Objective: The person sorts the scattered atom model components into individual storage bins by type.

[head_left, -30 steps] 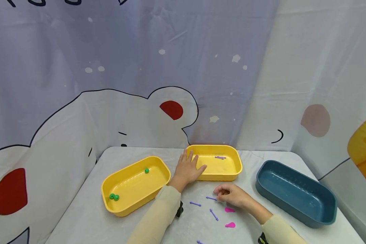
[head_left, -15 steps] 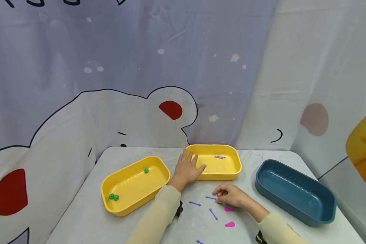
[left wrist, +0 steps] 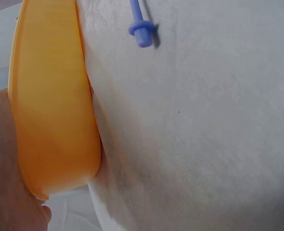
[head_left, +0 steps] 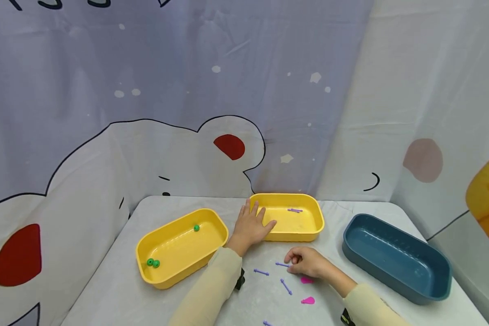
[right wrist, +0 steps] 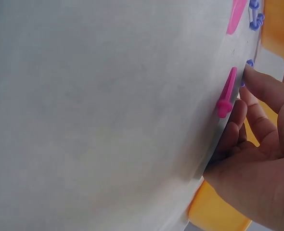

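Note:
My left hand lies with fingers spread over the left end of a yellow tray, thumb along its near rim. In the left wrist view the hand shows beside the tray wall. Two purple rods lie inside that tray. My right hand hovers low over the table, fingers loosely bent, with a gap between thumb and index finger. Its fingertips are at the right end of a small purple rod with collared ends. A pink drop-shaped piece lies just under this hand, partly hidden in the head view.
More purple rods and a second pink piece lie on the white-covered table toward the front. A left-hand yellow tray holds green beads. At the right stands a dark blue tray. A printed cloth hangs behind.
My right hand has shifted very slightly, its thumb a little closer to the rod's right end. My left hand, the trays and the small pieces stay where they were.

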The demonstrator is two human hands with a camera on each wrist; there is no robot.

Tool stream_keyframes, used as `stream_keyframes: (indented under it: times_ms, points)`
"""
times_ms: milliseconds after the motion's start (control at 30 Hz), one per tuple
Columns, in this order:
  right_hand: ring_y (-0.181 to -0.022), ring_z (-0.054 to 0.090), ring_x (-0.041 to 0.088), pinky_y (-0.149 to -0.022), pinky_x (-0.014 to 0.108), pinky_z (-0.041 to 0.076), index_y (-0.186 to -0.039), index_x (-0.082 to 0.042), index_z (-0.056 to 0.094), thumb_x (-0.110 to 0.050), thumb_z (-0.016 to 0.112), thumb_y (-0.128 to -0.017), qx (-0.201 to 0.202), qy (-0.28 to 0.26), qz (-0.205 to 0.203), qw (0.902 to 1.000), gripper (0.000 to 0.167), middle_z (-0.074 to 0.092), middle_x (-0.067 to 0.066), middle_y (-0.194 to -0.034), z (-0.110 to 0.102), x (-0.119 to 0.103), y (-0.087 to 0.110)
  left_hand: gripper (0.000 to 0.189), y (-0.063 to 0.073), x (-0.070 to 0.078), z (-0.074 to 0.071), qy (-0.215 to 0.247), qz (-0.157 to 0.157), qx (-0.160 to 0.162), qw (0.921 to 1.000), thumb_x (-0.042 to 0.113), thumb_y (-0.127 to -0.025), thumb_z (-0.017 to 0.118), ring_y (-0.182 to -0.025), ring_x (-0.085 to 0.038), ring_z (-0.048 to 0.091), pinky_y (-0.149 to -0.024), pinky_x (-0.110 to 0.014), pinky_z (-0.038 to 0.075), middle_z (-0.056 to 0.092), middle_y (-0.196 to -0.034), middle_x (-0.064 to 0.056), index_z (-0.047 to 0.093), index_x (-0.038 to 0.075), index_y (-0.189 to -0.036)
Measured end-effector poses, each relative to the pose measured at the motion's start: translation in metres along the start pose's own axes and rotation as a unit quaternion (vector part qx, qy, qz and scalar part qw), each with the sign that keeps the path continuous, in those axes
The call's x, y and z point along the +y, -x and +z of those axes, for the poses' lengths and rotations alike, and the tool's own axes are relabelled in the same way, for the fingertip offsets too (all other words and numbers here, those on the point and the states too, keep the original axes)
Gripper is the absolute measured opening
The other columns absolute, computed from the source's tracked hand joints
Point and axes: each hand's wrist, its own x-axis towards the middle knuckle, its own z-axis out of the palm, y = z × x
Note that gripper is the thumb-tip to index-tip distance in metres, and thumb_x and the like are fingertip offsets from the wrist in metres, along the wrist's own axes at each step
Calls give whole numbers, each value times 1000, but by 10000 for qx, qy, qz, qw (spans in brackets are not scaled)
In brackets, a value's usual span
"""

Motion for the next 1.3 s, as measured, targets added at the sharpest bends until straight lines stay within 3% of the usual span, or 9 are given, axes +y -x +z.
stream_keyframes:
  times_ms: [300, 667, 933, 1300]
  points:
    - [-73, 50, 12, -66, 25, 41, -84, -11, 69, -11, 81, -84, 123, 180, 34, 9998, 11, 55, -5, -73, 1, -5, 2, 80, -1, 1, 1, -1, -42, -34, 10000, 71, -100, 26, -157, -34, 3, -126, -48, 9, 26, -167, -10, 42, 16, -156]
    - [-72, 57, 14, -63, 24, 48, -87, -11, 70, -10, 77, -87, 446, -316, 284, 9981, 7, 63, -3, -76, -6, 1, 6, 79, 2, 3, -4, -4, -74, -144, 9999, 70, -100, 25, -157, -34, 4, -126, -48, 8, 25, -167, -10, 41, 17, -157]
    - [-68, 58, 15, -59, 24, 49, -92, -8, 71, -7, 73, -89, 835, -590, 382, 9940, 4, 63, 0, -78, -16, -7, 8, 79, 1, 2, -5, -30, -98, -170, 9998, 69, -100, 27, -157, -34, 3, -126, -49, 9, 25, -167, -10, 41, 17, -156]
    - [-78, 58, 15, -68, 23, 51, -95, -11, 73, -15, 75, -91, 1202, -409, 213, 9917, 6, 66, -2, -83, -32, -16, 5, 79, 4, 3, -7, 11, -131, -161, 9998, 70, -99, 27, -157, -34, 4, -126, -49, 10, 26, -167, -10, 41, 17, -156]
